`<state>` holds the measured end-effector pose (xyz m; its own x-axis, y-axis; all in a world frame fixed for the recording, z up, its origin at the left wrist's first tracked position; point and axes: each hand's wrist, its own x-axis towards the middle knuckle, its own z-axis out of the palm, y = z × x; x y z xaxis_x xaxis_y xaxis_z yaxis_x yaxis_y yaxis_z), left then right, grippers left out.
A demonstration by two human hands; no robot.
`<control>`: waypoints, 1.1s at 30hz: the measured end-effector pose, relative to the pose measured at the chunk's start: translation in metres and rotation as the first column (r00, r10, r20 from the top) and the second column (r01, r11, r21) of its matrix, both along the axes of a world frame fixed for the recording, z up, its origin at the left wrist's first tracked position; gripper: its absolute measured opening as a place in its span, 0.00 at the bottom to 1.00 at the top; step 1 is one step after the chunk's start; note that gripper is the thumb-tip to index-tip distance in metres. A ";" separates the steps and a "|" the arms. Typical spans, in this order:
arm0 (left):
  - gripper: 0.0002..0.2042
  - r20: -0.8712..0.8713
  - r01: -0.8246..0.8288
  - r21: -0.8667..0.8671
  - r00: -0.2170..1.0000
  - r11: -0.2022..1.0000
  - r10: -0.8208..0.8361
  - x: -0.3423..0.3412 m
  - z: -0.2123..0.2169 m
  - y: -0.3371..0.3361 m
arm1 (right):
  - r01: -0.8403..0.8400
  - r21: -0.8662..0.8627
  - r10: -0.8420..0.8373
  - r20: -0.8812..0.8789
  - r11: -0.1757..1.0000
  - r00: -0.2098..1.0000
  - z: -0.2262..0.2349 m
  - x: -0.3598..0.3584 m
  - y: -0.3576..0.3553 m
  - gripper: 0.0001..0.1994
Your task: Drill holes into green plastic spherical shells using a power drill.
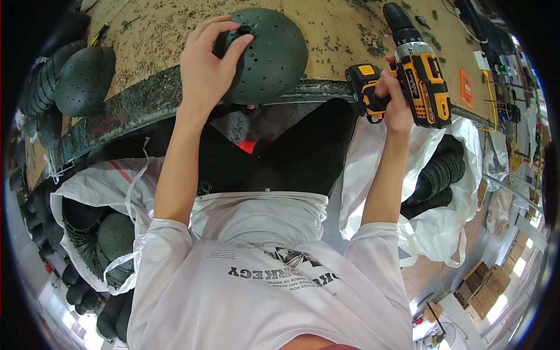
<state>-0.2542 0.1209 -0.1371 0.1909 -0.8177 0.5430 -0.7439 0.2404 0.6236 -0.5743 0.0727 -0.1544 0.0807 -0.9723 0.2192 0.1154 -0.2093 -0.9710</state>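
Note:
A dark green domed shell (274, 55), dotted with small drilled holes, rests at the table's near edge. My left hand (210, 58) is curled over its left side. Thumb and forefinger bend toward a larger dark opening (245, 30) near the top; whether they pinch a small piece there I cannot make out. In my right hand (394, 102) is a yellow and black cordless drill (421, 81), my fingers wrapped round its handle. The drill's chuck (398, 16) points away from me over the table, to the right of the shell and apart from it.
Green shavings litter the brown tabletop (332, 35). Stacked green shells (86, 81) stand on the left, near a yellow-handled screwdriver (100, 34). White sacks of shells flank my legs, one left (76, 189) and one right (373, 175). An orange card (465, 87) lies at the table's right.

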 end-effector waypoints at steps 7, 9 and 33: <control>0.11 0.068 0.057 -0.028 0.996 0.998 -0.055 0.017 0.018 -0.005 | 0.019 -0.021 -0.020 -0.013 1.000 1.000 -0.001 0.001 0.001 0.15; 0.10 0.094 0.027 0.038 0.995 0.999 -0.031 0.027 0.023 -0.003 | 0.003 -0.015 -0.003 0.018 1.000 1.000 -0.001 0.001 0.000 0.15; 0.32 0.141 0.089 0.247 0.982 0.965 -0.127 0.040 0.019 -0.033 | 0.085 0.023 -0.077 -0.240 0.996 0.968 0.006 0.009 0.099 0.18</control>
<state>-0.2147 0.0877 -0.1178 0.0240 -0.9383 0.3450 -0.8132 0.1824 0.5526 -0.5648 0.1715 -0.1488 0.0476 -0.9842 0.1706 -0.1369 -0.1756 -0.9749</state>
